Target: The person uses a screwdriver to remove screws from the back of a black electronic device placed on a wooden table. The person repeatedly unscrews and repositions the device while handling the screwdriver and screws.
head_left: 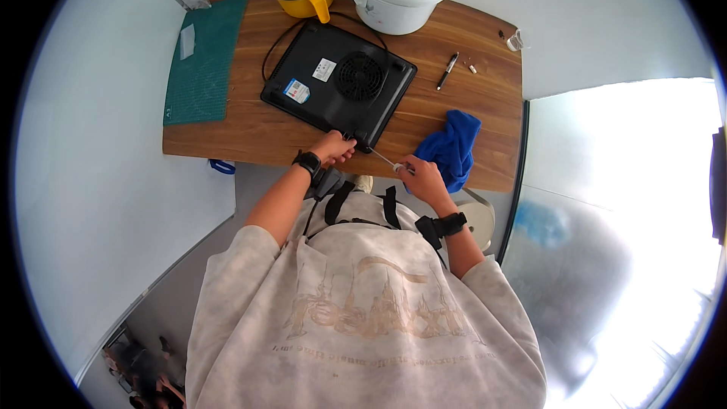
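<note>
A black induction cooker [303, 79] lies upside down on the wooden table, its round fan grille [360, 76] and two labels facing up. My left hand [334, 148] is closed at the cooker's near edge, fingers curled around that edge close to the corner. From the right, my right hand [422, 180] grips the pale handle of a screwdriver [384, 157]. The thin metal shaft slants up and left to the cooker's near corner; whether its tip sits in a screw is too small to tell. A crumpled blue cloth [454, 144] lies just beyond my right hand.
At the back stand a yellow pot [303, 6] with a glass lid and a white lidded cooker [399, 11]. A green cutting mat [201, 68] covers the left side. A pen [447, 71], small bits and a clear little container [515, 41] lie right. Black cord loops around the induction cooker.
</note>
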A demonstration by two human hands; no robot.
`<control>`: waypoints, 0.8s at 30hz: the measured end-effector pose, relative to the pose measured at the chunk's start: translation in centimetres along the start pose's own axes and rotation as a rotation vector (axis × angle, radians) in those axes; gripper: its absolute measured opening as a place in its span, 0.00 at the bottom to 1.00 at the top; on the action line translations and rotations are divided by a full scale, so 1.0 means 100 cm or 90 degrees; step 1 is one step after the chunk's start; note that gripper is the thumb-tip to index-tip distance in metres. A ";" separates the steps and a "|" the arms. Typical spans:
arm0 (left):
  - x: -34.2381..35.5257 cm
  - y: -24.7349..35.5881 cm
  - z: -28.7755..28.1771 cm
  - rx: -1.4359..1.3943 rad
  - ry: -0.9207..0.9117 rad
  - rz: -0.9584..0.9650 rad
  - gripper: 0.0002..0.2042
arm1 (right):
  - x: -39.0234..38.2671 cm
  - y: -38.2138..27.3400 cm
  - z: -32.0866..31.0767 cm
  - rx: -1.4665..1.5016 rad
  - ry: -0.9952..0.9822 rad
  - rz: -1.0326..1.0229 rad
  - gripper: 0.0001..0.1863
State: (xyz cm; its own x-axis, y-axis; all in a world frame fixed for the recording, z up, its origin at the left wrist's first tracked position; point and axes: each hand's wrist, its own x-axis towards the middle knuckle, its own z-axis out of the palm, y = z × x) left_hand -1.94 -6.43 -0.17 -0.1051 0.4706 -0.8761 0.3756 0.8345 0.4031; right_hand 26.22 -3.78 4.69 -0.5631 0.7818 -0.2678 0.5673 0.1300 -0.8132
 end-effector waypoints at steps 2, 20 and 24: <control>-0.003 0.007 -0.004 0.016 -0.002 0.008 0.17 | 0.003 0.001 0.000 0.026 -0.031 0.027 0.14; 0.007 -0.012 -0.003 -0.036 -0.058 -0.012 0.16 | 0.017 -0.039 0.002 -0.175 0.049 -0.122 0.08; 0.008 -0.022 0.002 -0.104 -0.081 -0.007 0.17 | 0.020 -0.064 -0.005 -0.107 0.091 -0.085 0.11</control>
State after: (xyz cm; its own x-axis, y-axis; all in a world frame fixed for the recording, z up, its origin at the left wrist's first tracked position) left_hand -2.69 -7.93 -1.84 0.0131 0.4297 -0.9029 0.2200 0.8796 0.4218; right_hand 21.78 -2.74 9.61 -0.5556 0.8278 -0.0783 0.5924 0.3280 -0.7358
